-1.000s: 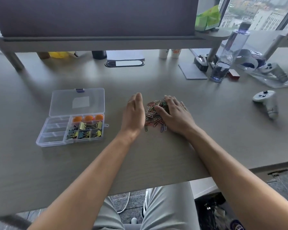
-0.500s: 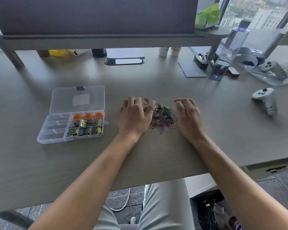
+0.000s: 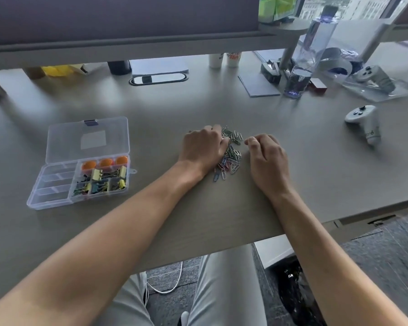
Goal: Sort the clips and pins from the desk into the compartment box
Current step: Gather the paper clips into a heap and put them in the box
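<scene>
Left hand (image 3: pixel 201 147) curled over paper clips (image 3: pixel 230 158), fingertips hidden, grip unclear

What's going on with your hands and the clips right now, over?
Left hand curled onto paper clip pile, grip unclear. Right hand curled beside the pile, holding nothing visible. Compartment box open at left, path unobstructed.

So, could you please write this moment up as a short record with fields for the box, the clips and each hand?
box: clear compartment box, lid open, left on the desk
box contents: orange items in the far row, binder clips in the near right cells; left cells look bare
loose items: pile of coloured paper clips between the hands
left hand: fingers curled into the pile
right hand: fingers curled beside the pile; a grip cannot be told
</scene>
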`<state>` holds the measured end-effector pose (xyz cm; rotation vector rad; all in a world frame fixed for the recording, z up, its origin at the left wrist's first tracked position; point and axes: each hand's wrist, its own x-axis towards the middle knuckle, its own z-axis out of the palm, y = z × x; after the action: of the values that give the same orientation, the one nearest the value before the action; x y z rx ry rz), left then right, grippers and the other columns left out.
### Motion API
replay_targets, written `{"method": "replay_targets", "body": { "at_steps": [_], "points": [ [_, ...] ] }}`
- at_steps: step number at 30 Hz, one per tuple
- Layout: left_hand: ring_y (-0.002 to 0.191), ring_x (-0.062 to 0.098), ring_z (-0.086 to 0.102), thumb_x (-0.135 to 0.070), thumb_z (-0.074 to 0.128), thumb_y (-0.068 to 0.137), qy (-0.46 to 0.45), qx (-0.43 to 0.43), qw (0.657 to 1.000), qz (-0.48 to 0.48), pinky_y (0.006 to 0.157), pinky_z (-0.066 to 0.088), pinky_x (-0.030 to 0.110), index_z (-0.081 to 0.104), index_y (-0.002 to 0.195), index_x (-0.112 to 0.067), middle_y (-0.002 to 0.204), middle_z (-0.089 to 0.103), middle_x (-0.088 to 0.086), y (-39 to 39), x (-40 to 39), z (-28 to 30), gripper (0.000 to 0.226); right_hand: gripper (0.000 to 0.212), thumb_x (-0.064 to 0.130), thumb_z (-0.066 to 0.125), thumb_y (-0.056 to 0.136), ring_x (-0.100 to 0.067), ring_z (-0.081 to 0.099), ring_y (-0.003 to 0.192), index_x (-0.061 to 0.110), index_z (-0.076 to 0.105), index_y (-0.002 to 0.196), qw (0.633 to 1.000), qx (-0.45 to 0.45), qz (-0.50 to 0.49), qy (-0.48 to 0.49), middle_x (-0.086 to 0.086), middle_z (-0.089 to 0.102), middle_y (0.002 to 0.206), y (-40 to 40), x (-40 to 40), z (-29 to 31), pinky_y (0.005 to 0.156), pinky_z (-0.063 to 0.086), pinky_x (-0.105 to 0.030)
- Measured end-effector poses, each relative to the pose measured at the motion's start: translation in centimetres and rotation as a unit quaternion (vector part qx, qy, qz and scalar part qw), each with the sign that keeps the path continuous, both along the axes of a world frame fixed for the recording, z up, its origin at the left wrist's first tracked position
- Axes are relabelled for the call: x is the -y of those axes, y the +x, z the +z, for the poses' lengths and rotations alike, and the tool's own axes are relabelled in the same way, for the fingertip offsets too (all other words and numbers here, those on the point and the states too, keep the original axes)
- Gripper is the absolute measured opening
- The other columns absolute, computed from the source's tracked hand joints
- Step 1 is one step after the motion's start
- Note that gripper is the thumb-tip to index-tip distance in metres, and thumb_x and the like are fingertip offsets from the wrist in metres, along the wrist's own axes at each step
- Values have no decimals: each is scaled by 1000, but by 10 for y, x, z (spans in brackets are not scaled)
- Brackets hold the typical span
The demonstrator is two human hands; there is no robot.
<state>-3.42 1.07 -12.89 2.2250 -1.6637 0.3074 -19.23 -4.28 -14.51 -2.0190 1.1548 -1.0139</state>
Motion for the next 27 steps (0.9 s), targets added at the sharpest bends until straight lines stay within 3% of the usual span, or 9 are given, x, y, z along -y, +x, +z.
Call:
{"method": "replay_targets", "body": {
  "at_steps": [4,7,11,14,16,19,22,27],
  "points": [
    [80,37,66,-36,43,102,-17,-50,999,-8,63,33,34,47,79,-17,87,69,12,5,4,1,29,25,25,52,102,-8,52,86,13,72,94,1000,-9,-4,-8,-1,64,99,0,-1,2,76,32,-14],
    [75,38,62,-35,44,102,-30,-107,994,-12,61,36,35,50,76,-14,82,68,15,12,5,3,34,20,23,54,102,-10,53,87,13,70,95,1000,-22,-3,-14,-1,63,100,1,-3,4,74,31,-4],
    [66,36,57,-34,44,103,-37,-173,984,-27,60,41,36,54,74,-10,71,63,13,20,3,5,39,20,20,54,100,-18,60,100,14,71,108,999,-36,-3,-11,0,62,110,4,-2,6,80,34,-15],
    [58,32,52,-30,45,104,-61,-206,976,-33,58,34,34,44,65,-14,60,53,5,26,0,9,42,33,22,50,102,-22,55,124,13,63,130,996,-88,21,1,-5,60,135,11,3,7,94,34,-20],
    [52,27,45,-29,45,104,-76,-229,970,-31,56,30,33,37,59,-18,53,45,0,32,-1,10,47,42,27,46,104,-22,46,138,16,53,144,990,-133,50,12,-4,52,150,17,8,8,110,33,-29],
    [48,22,37,-28,46,104,-87,-259,962,-11,56,27,33,33,55,-18,50,40,-1,39,-5,12,52,55,40,41,106,-18,28,152,21,35,157,972,-215,94,11,-1,34,165,28,14,12,125,20,-37],
    [56,29,36,-27,47,104,-97,-278,956,18,58,25,36,33,54,-15,50,39,3,44,-10,16,53,70,60,35,103,-13,14,157,22,26,161,948,-290,131,-16,0,24,169,41,15,13,128,8,-37],
    [58,30,37,-27,48,104,-108,-285,951,51,59,23,35,33,52,-14,47,36,1,54,-21,22,55,86,75,40,94,-14,16,156,21,30,160,932,-312,173,-72,2,24,169,51,1,11,127,12,-34]
  ]
}}
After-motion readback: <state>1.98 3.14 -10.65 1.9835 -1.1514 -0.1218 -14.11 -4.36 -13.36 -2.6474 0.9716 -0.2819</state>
